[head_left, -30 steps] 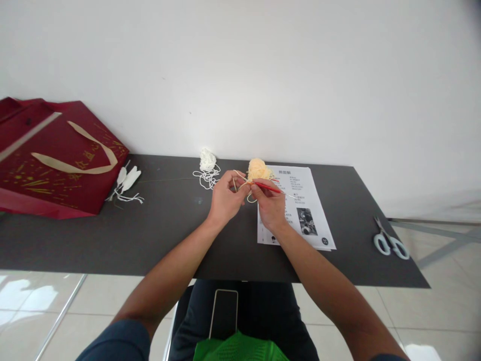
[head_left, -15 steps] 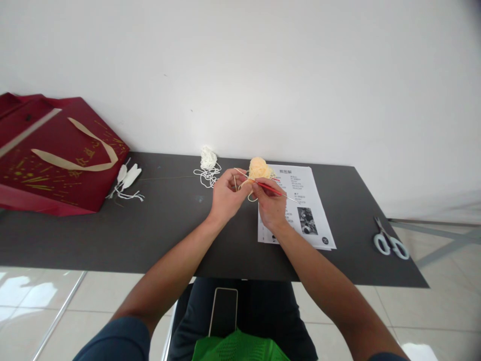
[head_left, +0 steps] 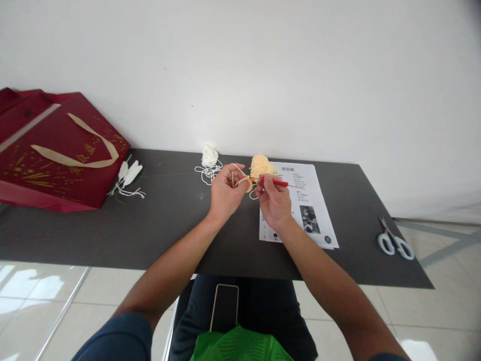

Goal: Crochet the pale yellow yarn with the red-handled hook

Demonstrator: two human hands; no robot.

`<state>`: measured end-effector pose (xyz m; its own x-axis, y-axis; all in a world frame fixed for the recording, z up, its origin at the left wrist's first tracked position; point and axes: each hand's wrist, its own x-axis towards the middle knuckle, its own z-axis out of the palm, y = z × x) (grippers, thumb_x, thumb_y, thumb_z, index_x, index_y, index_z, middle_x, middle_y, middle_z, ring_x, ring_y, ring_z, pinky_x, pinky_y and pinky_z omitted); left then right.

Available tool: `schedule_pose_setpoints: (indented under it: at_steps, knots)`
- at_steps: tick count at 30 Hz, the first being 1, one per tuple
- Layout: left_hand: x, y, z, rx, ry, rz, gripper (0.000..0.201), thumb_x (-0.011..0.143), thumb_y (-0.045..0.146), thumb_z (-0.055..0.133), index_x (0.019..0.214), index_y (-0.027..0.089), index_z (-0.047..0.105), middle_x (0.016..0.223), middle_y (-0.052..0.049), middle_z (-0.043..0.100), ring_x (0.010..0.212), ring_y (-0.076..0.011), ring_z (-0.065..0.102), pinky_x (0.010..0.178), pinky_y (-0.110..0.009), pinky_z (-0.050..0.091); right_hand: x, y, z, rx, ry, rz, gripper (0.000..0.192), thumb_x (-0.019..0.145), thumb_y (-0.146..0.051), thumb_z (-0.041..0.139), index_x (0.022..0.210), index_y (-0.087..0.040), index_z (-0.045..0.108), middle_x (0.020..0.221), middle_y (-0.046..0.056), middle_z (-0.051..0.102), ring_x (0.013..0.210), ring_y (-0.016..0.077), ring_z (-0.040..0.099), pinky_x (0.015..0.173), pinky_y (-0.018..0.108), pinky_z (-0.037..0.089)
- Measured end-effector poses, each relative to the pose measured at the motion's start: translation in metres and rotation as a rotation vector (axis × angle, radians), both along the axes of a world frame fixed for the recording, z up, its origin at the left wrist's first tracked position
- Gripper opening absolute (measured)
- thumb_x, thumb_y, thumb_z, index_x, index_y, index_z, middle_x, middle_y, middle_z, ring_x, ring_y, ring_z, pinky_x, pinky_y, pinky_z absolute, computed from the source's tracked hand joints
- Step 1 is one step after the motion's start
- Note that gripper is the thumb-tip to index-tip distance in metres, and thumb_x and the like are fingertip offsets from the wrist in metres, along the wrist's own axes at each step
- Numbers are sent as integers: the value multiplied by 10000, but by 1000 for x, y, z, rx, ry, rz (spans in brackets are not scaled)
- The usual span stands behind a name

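Left hand (head_left: 225, 193): pinches small crocheted piece (head_left: 248, 184) above table (head_left: 169, 225), yarn over fingers; keep strand taut | yarn ball (head_left: 260, 166): just behind, feeding freely | right hand (head_left: 274, 203): grips red hook (head_left: 276, 183); work tip in shallowly.

a plain white wall (head_left: 263, 65) is running behind a dark tabletop (head_left: 169, 225) that is standing against it. glossy pale floor tiles (head_left: 33, 296) are reflecting soft daylight below, and even light is falling across the room.
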<state>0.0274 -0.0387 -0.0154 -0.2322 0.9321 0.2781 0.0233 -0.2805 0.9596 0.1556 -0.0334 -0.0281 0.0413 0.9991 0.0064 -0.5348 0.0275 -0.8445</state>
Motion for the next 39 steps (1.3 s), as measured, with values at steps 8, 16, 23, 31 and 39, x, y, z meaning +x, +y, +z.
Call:
schedule_pose_setpoints:
  at_steps: [8, 16, 23, 31, 39]
  knots:
    - [2, -4, 4, 18, -40, -28, 336, 843, 225, 672, 1170, 239, 596, 824, 30, 592, 638, -102, 548, 579, -248, 453, -1, -1, 2, -22, 34, 38, 245, 781, -475, 818, 864, -250, 767, 784, -16, 650, 643, 89, 542, 585, 260, 481]
    - [2, -3, 2, 47, 31, -12, 299, 834, 190, 669, 1127, 224, 619, 794, 25, 607, 671, -106, 558, 607, -241, 439, -3, -4, 4, 10, -10, 45, 239, 724, -402, 866, 862, -250, 743, 758, -38, 636, 610, 87, 535, 578, 268, 474]
    - [6, -7, 1, 54, -13, -67, 323, 807, 195, 725, 1119, 231, 649, 831, 20, 632, 717, -110, 599, 645, -237, 481, -5, -4, 3, 61, 15, 28, 190, 716, -312, 873, 831, -257, 732, 814, -35, 705, 669, 96, 590, 620, 257, 494]
    - [5, -5, 2, 3, -155, -159, 358, 774, 220, 780, 1107, 211, 650, 834, -1, 682, 755, -126, 648, 682, -249, 533, -3, -1, 0, 135, 20, -25, 185, 714, -265, 888, 806, -264, 727, 798, -51, 708, 732, 98, 635, 686, 248, 523]
    - [1, -4, 2, 56, -50, -51, 348, 767, 193, 747, 1104, 221, 667, 780, 22, 646, 677, -111, 597, 614, -232, 459, 4, -3, 1, 202, -54, 77, 177, 779, -363, 843, 886, -269, 738, 799, -38, 663, 670, 92, 577, 638, 247, 507]
